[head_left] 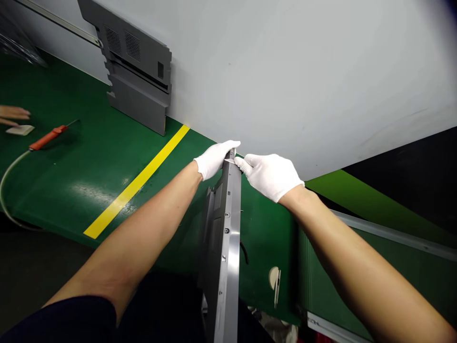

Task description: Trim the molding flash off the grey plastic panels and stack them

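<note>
A long grey metal panel (232, 228) stands on its edge in front of me, its narrow side with small slots facing up. My left hand (217, 158), in a white glove, grips the panel's far end. On the right side of that same end, my gloved right hand (269, 174) has its fingers pinched together at a small, thin light piece against the edge. What exactly the right fingertips hold is too small to make out.
Another grey panel (139, 71) leans on the white wall (285, 71). Yellow tape (137, 183) crosses the green table (85, 157). At left lie an orange-handled tool (48, 138) and another person's hand (13, 113). A round beige item (273, 277) lies right; beyond is a framed green surface (339, 286).
</note>
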Available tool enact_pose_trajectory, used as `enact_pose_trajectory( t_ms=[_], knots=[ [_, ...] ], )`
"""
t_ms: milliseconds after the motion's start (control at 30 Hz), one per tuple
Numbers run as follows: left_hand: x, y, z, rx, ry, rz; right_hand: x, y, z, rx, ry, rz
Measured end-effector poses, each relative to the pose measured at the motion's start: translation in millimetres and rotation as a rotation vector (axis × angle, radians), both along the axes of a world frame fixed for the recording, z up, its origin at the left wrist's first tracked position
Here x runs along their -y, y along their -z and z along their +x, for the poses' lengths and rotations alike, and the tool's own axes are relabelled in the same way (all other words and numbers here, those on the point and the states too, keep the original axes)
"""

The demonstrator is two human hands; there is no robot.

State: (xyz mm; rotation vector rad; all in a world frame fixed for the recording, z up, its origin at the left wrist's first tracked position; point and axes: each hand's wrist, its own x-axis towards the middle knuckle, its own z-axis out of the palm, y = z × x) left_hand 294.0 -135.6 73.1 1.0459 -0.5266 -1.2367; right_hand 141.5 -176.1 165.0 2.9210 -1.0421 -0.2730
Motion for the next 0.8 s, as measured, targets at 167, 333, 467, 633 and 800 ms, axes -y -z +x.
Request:
enact_pose_trajectory(
  t_ms=[167, 333, 467, 633, 800],
  knots=[
    [0, -0.7, 0, 0.026, -0.002, 0.027, -1, 1.8, -1, -0.019, -0.014, -0.042],
    [2, 1.7, 0, 0.070, 0.006, 0.029, -3, 1.3, -2, -0.026, -0.024, -0.058],
    [2, 3.8, 1, 0.102, 0.032, 0.028, -7, -0.4, -3, -0.020, -0.029, -0.056],
    [2, 2.5, 0, 0.121, 0.028, 0.043, -9, -0.1, -6, -0.007, -0.034, -0.055],
    [1, -1.2, -2, 0.133, 0.026, 0.050, -11, -0.3, -9, 0.007, -0.028, -0.048]
  ],
)
